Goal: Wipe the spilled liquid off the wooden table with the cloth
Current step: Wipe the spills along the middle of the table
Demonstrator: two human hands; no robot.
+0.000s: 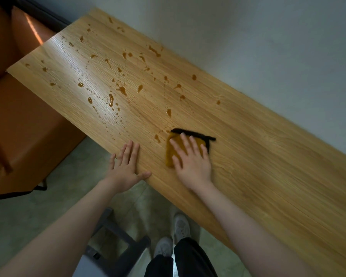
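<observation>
A long wooden table (268, 156) runs from upper left to lower right. Amber liquid (122, 89) lies in many drops and streaks over its left and middle part. A folded yellow cloth with a black edge (171, 154) lies on the table near the front edge. My right hand (192, 158) presses flat on the cloth with straight, spread fingers. My left hand (126, 166) rests flat on the table's front edge, left of the cloth, fingers straight. A small puddle (157, 137) sits just left of the cloth.
A white wall (268, 47) runs along the table's far side. An orange-brown seat (24, 116) stands at the left end. A dark stool (116, 240) and my feet in grey shoes (180, 226) are on the floor below the front edge.
</observation>
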